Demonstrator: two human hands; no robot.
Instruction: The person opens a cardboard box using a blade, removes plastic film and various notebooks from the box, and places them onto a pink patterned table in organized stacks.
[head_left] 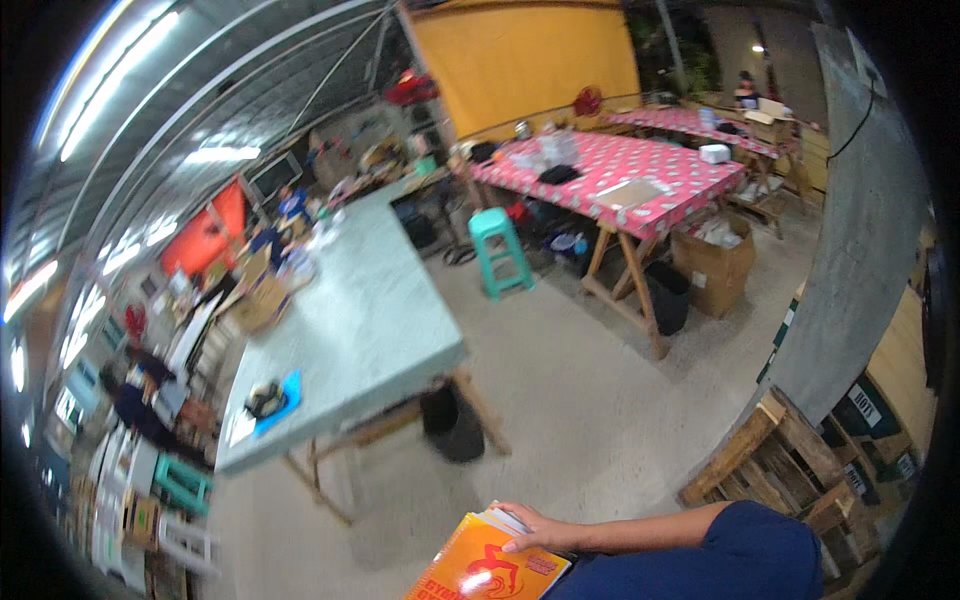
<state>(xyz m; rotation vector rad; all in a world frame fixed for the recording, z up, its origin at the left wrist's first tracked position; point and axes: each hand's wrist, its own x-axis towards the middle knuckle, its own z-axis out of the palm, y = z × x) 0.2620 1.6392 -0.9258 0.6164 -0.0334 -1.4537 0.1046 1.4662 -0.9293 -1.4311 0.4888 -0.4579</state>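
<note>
At the lower edge, my right hand point(532, 528) is closed around the top edge of a small stack of notebooks point(478, 562). The top cover is orange with a red figure, and white page edges show beside my fingers. My right arm reaches in from the right in a dark blue sleeve. The lower part of the notebooks is cut off by the picture's edge. My left hand is out of view.
A long pale-green table point(390, 300) stands ahead on the left, a black bin point(452, 425) beneath it. Beyond are a turquoise stool point(500, 252), a pink-covered table point(640, 170) and a cardboard box point(715, 265). Wooden pallets point(760, 450) stand at right. People work far left.
</note>
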